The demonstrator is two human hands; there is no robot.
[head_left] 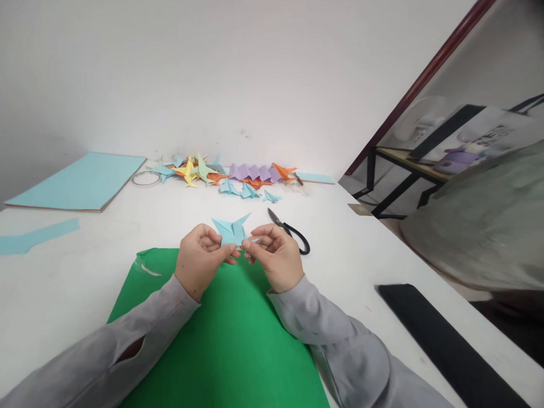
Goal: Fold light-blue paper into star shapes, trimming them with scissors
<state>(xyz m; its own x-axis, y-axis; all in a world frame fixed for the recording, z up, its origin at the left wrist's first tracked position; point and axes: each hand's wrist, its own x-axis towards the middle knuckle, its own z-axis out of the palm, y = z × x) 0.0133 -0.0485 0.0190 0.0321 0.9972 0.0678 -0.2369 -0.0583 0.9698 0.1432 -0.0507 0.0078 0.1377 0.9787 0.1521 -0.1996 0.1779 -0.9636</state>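
Note:
Between my two hands is a small light-blue folded paper piece [231,230] with two pointed tips sticking up. My left hand [203,255] pinches its left lower edge between thumb and fingers. On the other side, my right hand [276,255] grips the lower right corner, with its fingertips hiding part of that edge. Both hands are over the far end of a green sheet [220,356]. A pair of scissors [289,228] with dark handles lies on the table just beyond my right hand, partly covered by it.
Folded paper figures [198,170] in several colours lie along the wall, near a purple pleated strip [255,172]. A stack of blue paper [79,182] lies at back left, with a blue offcut [32,237] in front. A long black object [444,341] lies at right.

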